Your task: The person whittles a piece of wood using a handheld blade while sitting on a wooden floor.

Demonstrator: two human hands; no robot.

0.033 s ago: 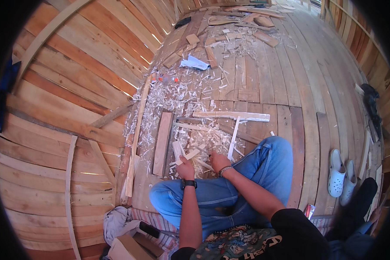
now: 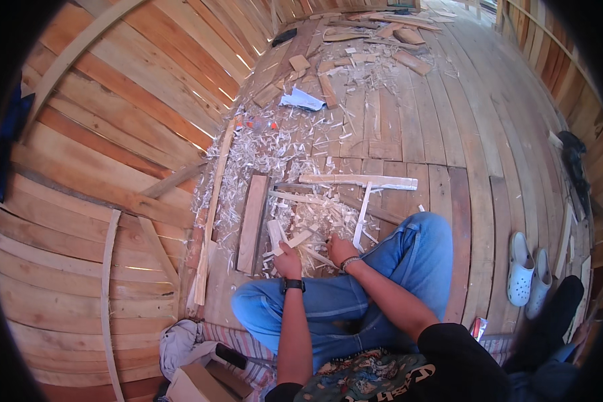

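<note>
My left hand (image 2: pixel 289 261), with a black watch at its wrist, is closed around a short pale wood strip (image 2: pixel 303 237). The strip slants up to the right, towards my other hand. My right hand (image 2: pixel 342 248), with a bracelet on its wrist, is closed just right of the strip's far end. A small dark tip shows at its fingers, too small to name. Under both hands lies a heap of wood chips (image 2: pixel 321 216). Another pale wood piece (image 2: pixel 275 232) lies beside my left hand, partly behind the held strip.
A thick wood block (image 2: pixel 253 224) lies left of my hands. Beyond them is a long pale board (image 2: pixel 358 180), and a thin strip (image 2: pixel 362 216) runs towards my knee. Curled shavings (image 2: pixel 261 151) cover the floor at left. Light clogs (image 2: pixel 520 271) stand at right.
My right hand has shifted very slightly to the right, away from the strip's end. My left hand keeps its hold on the wood strip.
</note>
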